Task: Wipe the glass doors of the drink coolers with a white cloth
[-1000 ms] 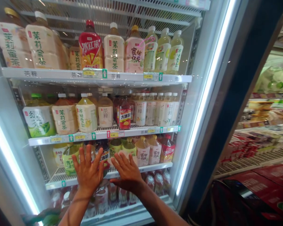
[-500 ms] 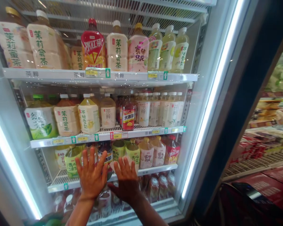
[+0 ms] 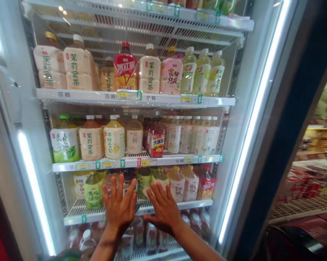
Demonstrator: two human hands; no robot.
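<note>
Both my hands are raised in front of a lit drinks fridge, palms forward and holding nothing. My left hand [image 3: 120, 206] has its fingers spread, hiding part of a dark tea bottle on the lower shelf. Beside it, a little to the right, my right hand [image 3: 164, 211] is also spread with its thumb out to the left. Light specks suggest a glass door before the shelves; I cannot tell if my palms touch it. Nearest behind the hands are a green tea bottle [image 3: 94, 192] and a peach oolong bottle [image 3: 176, 184].
The middle shelf [image 3: 166, 160] carries several tea bottles, among them a red iced tea bottle [image 3: 156, 139]. Larger bottles stand on the shelf above [image 3: 82, 95]. A bright light strip [image 3: 251, 127] runs down the right side. Beyond the dark frame, a wire rack [image 3: 301, 206] holds packaged goods.
The view has shifted, so the fridge appears lower and further right, with the shelf above showing. My hands have moved slightly right and slightly apart, still spread.
</note>
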